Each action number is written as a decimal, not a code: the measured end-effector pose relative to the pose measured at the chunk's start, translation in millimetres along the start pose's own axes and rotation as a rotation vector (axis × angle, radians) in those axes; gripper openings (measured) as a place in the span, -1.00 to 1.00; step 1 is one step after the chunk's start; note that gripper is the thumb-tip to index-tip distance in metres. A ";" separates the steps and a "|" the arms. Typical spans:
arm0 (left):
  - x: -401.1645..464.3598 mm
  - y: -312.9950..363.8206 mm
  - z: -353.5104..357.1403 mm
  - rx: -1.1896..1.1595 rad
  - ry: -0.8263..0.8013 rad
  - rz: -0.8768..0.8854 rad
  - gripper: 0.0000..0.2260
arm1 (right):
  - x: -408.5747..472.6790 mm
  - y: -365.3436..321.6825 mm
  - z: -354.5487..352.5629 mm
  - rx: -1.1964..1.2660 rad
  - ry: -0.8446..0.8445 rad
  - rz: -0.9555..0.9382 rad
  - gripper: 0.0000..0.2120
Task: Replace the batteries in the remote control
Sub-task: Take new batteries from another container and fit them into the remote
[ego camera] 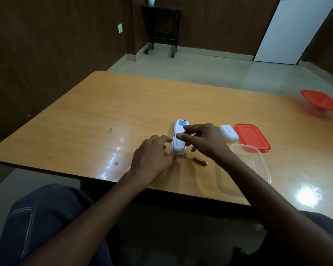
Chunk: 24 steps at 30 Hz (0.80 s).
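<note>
Knees in dark jeans sit nearest, under the edge of the wooden table; a clear plastic container lies under the right forearm; a brown battery lies on the table, just beside the remote control; the remote lies face down with its battery compartment uncovered; the left hand touches its near left side with loosely bent fingers; the right hand pinches a small thing over the compartment, I cannot tell what; further right lie the white battery cover and a red lid; far right stands a red-lidded container.
</note>
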<state>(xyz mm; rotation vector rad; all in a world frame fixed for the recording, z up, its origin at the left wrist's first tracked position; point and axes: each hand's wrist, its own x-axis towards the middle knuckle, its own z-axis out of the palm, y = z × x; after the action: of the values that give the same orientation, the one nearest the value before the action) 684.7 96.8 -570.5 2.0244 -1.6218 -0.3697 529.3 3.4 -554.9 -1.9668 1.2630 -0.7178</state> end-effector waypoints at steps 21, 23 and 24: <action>3.6 -6.3 9.5 0.047 0.020 0.028 -0.63 | 7.8 19.7 7.2 -0.296 0.010 -0.320 -0.81; 3.8 -6.3 9.5 0.052 0.017 0.026 -0.63 | 9.9 21.5 9.3 -0.336 0.008 -0.291 -0.80; 3.8 -6.1 9.6 0.058 0.017 0.027 -0.63 | 9.8 21.5 9.6 -0.360 0.009 -0.282 -0.80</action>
<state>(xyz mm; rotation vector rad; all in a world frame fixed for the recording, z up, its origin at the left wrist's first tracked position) 685.8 91.9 -581.5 2.0401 -1.6660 -0.2989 528.4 -9.7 -576.9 -2.4731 1.1958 -0.6674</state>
